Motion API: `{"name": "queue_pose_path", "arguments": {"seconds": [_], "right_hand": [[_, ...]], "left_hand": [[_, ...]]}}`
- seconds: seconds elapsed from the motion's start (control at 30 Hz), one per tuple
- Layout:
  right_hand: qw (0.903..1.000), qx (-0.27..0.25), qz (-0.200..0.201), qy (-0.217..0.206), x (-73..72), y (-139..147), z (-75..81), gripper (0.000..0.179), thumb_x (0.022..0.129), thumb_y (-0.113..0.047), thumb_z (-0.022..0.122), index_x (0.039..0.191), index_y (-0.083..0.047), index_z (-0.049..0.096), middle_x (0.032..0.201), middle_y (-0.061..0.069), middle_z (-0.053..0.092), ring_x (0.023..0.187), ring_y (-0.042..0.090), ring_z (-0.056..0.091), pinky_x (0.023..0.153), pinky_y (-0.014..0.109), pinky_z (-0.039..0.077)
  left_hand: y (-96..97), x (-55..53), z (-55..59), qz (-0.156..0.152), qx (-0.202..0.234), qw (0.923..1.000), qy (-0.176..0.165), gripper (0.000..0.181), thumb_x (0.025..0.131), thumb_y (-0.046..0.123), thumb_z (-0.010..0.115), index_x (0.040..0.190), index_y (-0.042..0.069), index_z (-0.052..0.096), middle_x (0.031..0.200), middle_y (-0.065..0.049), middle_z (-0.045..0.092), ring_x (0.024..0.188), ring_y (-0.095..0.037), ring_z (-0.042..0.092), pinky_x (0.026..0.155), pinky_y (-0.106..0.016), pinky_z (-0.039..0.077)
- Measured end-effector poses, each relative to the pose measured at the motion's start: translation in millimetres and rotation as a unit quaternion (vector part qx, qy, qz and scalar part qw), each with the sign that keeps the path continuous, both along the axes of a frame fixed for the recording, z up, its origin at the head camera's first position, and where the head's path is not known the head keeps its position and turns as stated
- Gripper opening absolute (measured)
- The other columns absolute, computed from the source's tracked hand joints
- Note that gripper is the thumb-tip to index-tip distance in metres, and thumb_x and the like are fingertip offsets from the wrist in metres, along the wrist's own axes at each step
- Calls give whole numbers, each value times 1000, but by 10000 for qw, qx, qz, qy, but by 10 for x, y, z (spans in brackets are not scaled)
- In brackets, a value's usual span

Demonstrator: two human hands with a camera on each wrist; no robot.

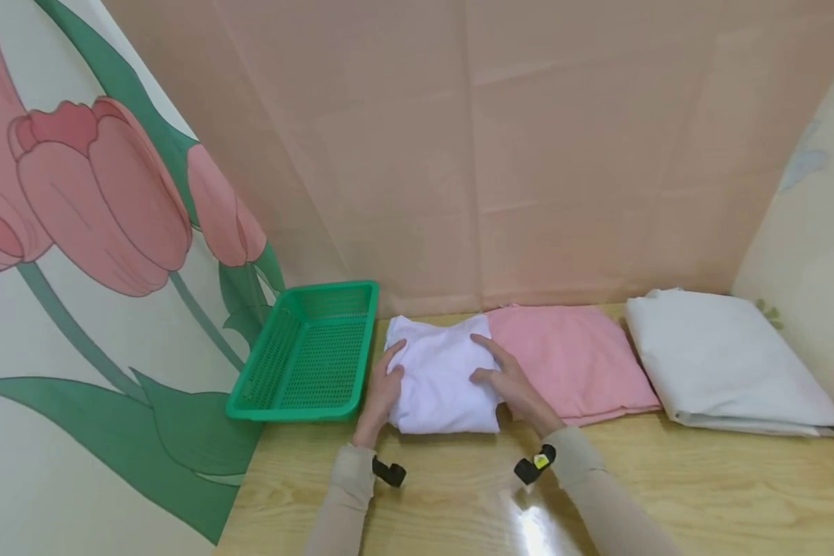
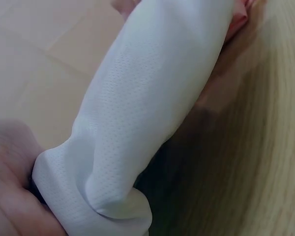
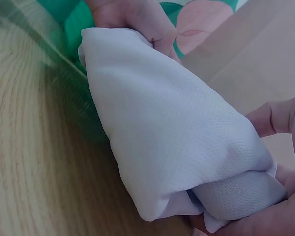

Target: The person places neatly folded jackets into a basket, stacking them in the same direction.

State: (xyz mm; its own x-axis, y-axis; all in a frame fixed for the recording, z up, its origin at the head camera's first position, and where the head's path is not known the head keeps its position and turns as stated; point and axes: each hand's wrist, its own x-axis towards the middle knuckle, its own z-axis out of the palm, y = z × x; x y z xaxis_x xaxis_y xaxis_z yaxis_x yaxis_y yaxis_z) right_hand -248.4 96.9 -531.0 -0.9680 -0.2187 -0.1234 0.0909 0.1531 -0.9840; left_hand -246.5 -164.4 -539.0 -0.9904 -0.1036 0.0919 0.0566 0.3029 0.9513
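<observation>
Between my two hands is a folded piece of white, fine-mesh fabric [image 1: 445, 386], which looks like a garment. My left hand [image 1: 385, 390] grips its left edge, thumb on top. On the opposite side, my right hand [image 1: 517, 386] holds the right edge, with thumb and fingers spread around it. In the left wrist view the white fabric [image 2: 132, 98] is tilted, its lower edge above the wood. Folded layers of the white fabric [image 3: 236, 194] show at its end in the right wrist view, between the right thumb and fingers.
To the left, a green plastic basket [image 1: 320, 367] with perforated sides stands on the wooden table [image 1: 445, 502]. Folded pink cloth [image 1: 573, 359] lies just right of the white fabric. Farther right is a larger folded off-white cloth [image 1: 730, 355]. A beige curtain [image 1: 563, 154] hangs behind.
</observation>
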Motion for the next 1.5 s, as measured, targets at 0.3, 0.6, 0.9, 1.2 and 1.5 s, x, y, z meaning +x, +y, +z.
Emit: {"name": "queue_pose_path", "arguments": {"seconds": [0.3,0.6,0.9,1.2,1.5], "right_hand": [[9973,334,-8,656,3,53,210,82,91,-10,70,166,-29,40,175,12,29,157,38,28,127,68,17],[9936,259,92,1091,0,51,464,85,91,-9,72,167,-27,39,175,13,29,157,37,29,127,68,19],[9904,201,320,1332,-28,-32,780,80,95,-9,70,166,-25,39,175,10,29,159,35,28,127,65,21],[9909,291,516,1208,-49,-140,1053,78,96,-17,70,165,-37,39,177,5,23,157,35,30,123,67,28],[9909,243,593,1187,-118,-395,1359,77,94,-18,72,162,-38,42,177,5,22,159,33,28,125,64,29]], "left_hand": [[8,31,280,-117,-92,9997,202,53,103,2,50,154,16,58,167,-15,45,157,-35,35,129,-57,24],[-35,1,556,-227,43,9989,413,54,99,2,56,153,12,59,163,-21,47,151,-41,40,126,-62,27],[-174,-7,873,-269,23,9996,124,56,99,12,63,155,20,57,166,-16,43,150,-38,40,125,-64,27],[-381,3,1174,-287,32,9995,-114,55,102,16,61,155,28,57,169,-12,39,148,-38,39,123,-68,29],[-695,-31,1433,-277,215,9992,-194,55,104,16,61,155,33,56,171,-8,34,151,-36,34,124,-66,26]]}}
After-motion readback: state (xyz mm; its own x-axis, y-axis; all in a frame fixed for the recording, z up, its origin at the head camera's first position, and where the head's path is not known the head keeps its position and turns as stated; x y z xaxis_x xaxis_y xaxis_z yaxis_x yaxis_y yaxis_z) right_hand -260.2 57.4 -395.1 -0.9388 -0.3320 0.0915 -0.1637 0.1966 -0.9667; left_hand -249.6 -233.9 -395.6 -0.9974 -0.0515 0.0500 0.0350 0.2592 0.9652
